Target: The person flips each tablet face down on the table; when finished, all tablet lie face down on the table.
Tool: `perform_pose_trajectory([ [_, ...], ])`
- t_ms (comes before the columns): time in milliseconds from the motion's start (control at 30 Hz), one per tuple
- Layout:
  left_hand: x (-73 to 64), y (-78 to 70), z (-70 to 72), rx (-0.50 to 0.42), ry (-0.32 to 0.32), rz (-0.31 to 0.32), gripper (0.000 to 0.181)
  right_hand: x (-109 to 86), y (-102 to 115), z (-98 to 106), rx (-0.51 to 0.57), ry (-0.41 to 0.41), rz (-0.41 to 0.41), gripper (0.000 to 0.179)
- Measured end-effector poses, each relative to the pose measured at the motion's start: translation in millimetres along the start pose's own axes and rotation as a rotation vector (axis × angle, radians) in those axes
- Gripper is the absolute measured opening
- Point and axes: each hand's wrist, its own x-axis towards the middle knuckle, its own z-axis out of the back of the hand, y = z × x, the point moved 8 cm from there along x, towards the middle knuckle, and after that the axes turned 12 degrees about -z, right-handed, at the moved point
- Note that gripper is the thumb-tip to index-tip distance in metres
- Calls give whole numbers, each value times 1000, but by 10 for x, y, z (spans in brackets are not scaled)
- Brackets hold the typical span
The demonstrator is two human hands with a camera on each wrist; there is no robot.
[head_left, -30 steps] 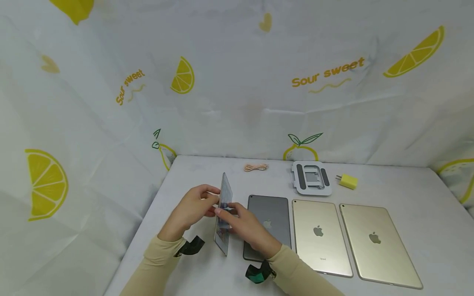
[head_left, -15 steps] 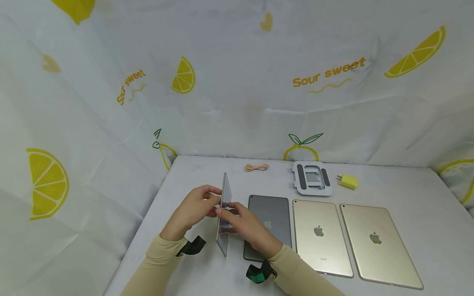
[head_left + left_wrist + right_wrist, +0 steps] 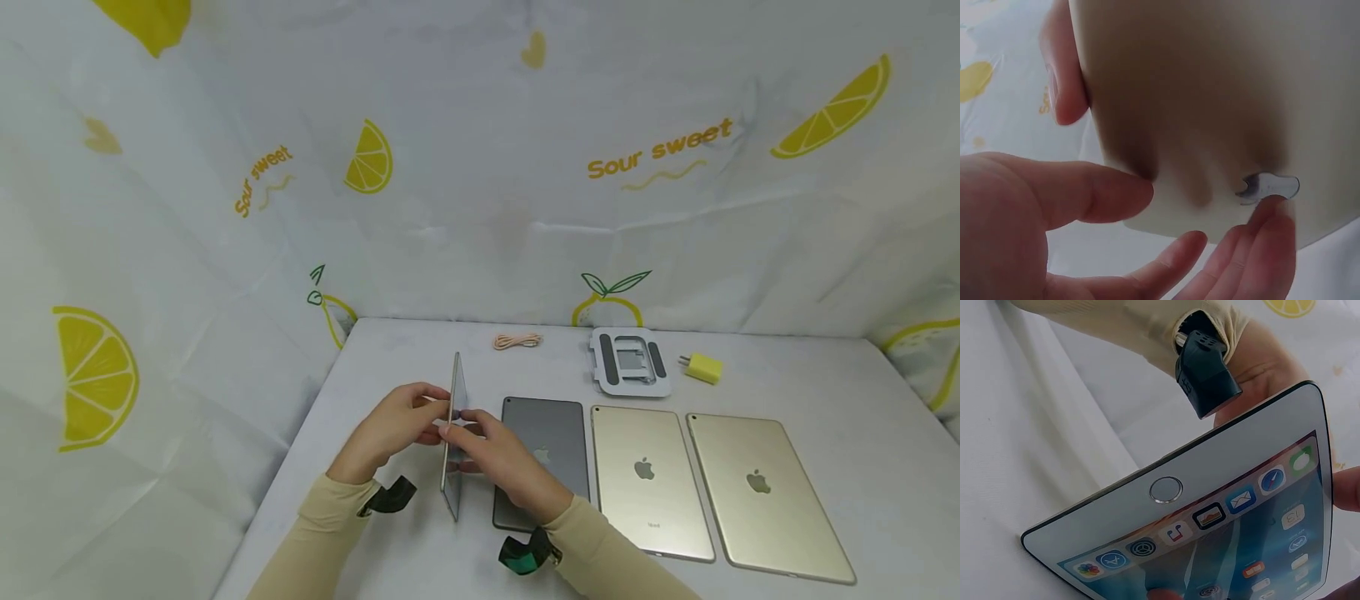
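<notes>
A tablet (image 3: 453,442) stands upright on its edge over the left part of the table, seen almost edge-on in the head view. Its lit screen (image 3: 1210,519), with app icons and a round home button, fills much of the right wrist view. My right hand (image 3: 498,454) pinches it, thumb at the edge and fingers on the screen side. On the pale back, the thumb and loosely bent fingers of my left hand (image 3: 393,425) touch near the silver logo (image 3: 1275,186). A dark grey tablet (image 3: 551,425) lies just right, partly hidden under my right hand.
Two gold tablets, a smaller one (image 3: 652,517) and a larger one (image 3: 780,517), lie face down to the right. Behind them are a silver folding stand (image 3: 609,358), a yellow charger plug (image 3: 705,367) and a coiled pink cable (image 3: 517,341). A lemon-print curtain (image 3: 480,167) backs the table.
The upright tablet has turned slightly, so less of its screen faces the head view. Both hands stay at nearly the same spots, with the same contact on it.
</notes>
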Motion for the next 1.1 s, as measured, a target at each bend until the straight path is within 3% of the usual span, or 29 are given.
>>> perform_pose_trajectory([
  [333,32,153,3,4,11,69,48,-10,8,12,13,-7,1,71],
  [1100,93,342,-35,52,67,115,53,-114,143,56,53,6,41,62],
])
